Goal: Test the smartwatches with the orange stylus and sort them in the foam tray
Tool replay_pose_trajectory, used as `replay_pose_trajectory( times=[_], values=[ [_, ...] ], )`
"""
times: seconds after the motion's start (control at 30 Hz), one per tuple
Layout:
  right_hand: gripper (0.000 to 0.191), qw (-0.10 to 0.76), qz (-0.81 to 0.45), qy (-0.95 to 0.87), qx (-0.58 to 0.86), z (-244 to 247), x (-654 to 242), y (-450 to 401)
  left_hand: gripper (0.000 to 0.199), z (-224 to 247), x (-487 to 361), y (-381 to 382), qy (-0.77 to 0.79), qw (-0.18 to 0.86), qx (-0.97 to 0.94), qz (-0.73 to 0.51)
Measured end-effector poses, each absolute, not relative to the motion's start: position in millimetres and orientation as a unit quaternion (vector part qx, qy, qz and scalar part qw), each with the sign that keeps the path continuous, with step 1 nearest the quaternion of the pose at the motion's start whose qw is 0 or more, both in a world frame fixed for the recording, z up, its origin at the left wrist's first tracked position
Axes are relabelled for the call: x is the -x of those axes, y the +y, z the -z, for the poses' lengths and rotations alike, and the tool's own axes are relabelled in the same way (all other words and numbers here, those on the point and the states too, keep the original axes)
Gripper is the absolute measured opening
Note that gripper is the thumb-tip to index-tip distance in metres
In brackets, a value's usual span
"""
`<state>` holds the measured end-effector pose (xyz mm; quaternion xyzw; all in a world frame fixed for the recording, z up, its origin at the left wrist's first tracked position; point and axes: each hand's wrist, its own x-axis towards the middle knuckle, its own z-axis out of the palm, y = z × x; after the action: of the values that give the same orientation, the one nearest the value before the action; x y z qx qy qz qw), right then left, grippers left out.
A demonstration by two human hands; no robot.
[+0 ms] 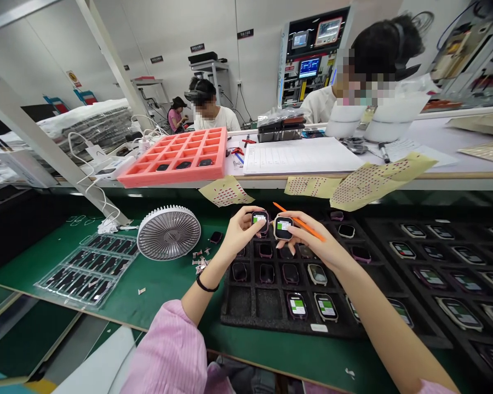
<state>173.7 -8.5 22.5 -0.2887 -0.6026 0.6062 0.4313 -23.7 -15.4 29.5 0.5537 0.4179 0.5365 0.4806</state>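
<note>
Left hand [239,231] pinches purple watch [258,218], thumb over screen; right hand [314,239] pinches pale watch [284,226], orange stick [309,229] tucked along that hand. Watches just beside each other, above far part of tray [268,304]. Fan [168,232] left of tray; red organizer [172,177] beyond tray, leftward.

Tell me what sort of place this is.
Probably an electronics assembly or inspection workshop: a black compartment tray holds watch-like devices with lit screens, co-workers sit across the bench, and an equipment rack with monitors stands behind.
</note>
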Motion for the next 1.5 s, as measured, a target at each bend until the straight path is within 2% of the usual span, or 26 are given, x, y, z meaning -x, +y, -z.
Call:
replay_pose_trajectory(
  times=[0.47,0.77,0.9,1.03,1.2,1.3,1.37,1.5],
  values=[
    [0.036,0.454,-0.594,-0.596,0.294,-20.9,-170.5,-7.9,0.037,-32.3,23.3,-20.2,0.41,0.469,-0.559,-0.547],
    [0.032,0.459,-0.58,-0.595,0.315,-28.8,-169.5,-11.6,0.036,-33.9,27.1,-23.0,0.424,0.467,-0.592,-0.501],
    [0.032,0.448,-0.594,-0.591,0.312,-32.5,-172.0,-12.5,0.048,-47.8,33.7,-33.5,0.361,0.498,-0.636,-0.467],
    [0.047,0.428,-0.612,-0.601,0.286,-39.6,-178.7,-15.7,0.058,-60.4,45.9,-50.8,0.27,0.562,-0.646,-0.441],
    [0.053,0.445,-0.655,-0.574,0.207,-41.2,-191.5,-18.6,0.072,-38.0,64.8,-59.7,0.118,0.651,-0.582,-0.473],
    [0.059,0.476,-0.663,-0.555,0.159,-38.5,-197.6,-19.5,0.07,-29.4,69.0,-58.4,0.072,0.658,-0.563,-0.494],
    [0.059,0.484,-0.654,-0.557,0.168,-38.9,-198.6,-19.9,0.066,-34.7,65.3,-56.0,0.088,0.65,-0.586,-0.475],
    [0.05,0.45,-0.605,-0.611,0.241,-42.4,-194.3,-17.9,0.061,-51.6,48.8,-45.8,0.245,0.578,-0.644,-0.437]
  ],
)
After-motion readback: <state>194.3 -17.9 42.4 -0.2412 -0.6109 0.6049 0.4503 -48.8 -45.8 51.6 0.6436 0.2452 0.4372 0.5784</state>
